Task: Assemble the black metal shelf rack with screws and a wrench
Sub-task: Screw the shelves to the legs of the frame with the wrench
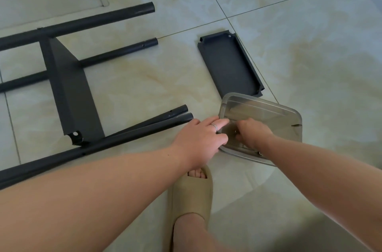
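Evidently early going: left of the clear tray (289,112), the rack (44,51) lies with one shelf (70,86) fitted among four poles (124,139); a second shelf (229,63) lies loose just beyond the tray. The left hand (198,140) rests near-straight fingers on the tray's rim. The right hand (254,134) curls inside; whether it pinches a screw I cannot tell.

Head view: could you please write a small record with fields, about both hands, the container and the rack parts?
clear container: on the tiled floor, both hands at it
left hand: rests on the container's left rim, fingers straight
right hand: inside the container, fingers curled; whether they pinch anything cannot be told
rack frame: lies on the floor at left, one shelf between black tubes
loose shelf panel: flat on the floor beyond the container, untouched
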Demonstrator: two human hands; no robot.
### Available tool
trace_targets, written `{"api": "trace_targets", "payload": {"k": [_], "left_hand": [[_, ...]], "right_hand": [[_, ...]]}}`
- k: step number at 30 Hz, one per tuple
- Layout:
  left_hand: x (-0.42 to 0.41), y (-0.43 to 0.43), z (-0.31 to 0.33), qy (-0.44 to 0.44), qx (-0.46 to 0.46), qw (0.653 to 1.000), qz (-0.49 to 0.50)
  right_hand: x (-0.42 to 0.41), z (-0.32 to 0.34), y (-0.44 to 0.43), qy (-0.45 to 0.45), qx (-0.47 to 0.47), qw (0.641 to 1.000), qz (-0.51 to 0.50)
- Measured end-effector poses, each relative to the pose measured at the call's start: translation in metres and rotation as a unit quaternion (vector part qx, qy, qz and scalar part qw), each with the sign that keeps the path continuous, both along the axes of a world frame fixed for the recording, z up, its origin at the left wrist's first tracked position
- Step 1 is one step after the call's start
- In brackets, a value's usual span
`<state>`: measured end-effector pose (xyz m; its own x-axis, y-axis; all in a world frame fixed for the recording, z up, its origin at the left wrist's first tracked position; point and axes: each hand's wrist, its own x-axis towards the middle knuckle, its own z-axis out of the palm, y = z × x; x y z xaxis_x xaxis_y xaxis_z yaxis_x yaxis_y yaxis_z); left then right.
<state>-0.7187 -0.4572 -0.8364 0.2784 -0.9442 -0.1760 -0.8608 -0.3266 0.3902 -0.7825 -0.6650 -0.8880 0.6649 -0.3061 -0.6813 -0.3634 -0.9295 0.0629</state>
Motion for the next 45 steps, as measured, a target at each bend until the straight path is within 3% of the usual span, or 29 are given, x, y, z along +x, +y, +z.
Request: {"api": "trace_targets", "payload": {"k": [6, 10, 17, 24, 31, 36, 45], "left_hand": [[0.019, 0.022, 0.013, 0.009, -0.005, 0.999, 0.038], [0.039, 0.057, 0.027, -0.026, 0.001, 0.996, 0.087], [0.079, 0.136, 0.058, -0.080, -0.042, 0.976, 0.200], [0.098, 0.231, 0.049, -0.034, -0.074, 0.915, 0.394], [0.089, 0.301, 0.015, 0.102, -0.073, 0.831, 0.542], [0.082, 0.311, 0.005, 0.183, 0.086, 0.861, 0.467], [0.079, 0.292, 0.005, 0.162, 0.113, 0.898, 0.393]], "right_hand": [[0.010, 0.035, 0.024, -0.111, 0.081, 0.987, -0.089], [0.019, 0.073, 0.053, -0.181, 0.149, 0.970, -0.071], [0.050, 0.128, 0.121, -0.267, 0.186, 0.945, -0.013], [0.073, 0.135, 0.214, -0.259, 0.260, 0.930, -0.011], [0.077, 0.101, 0.283, -0.257, 0.349, 0.901, -0.031], [0.076, 0.088, 0.305, -0.243, 0.379, 0.892, -0.038], [0.059, 0.076, 0.303, -0.211, 0.395, 0.893, -0.043]]}}
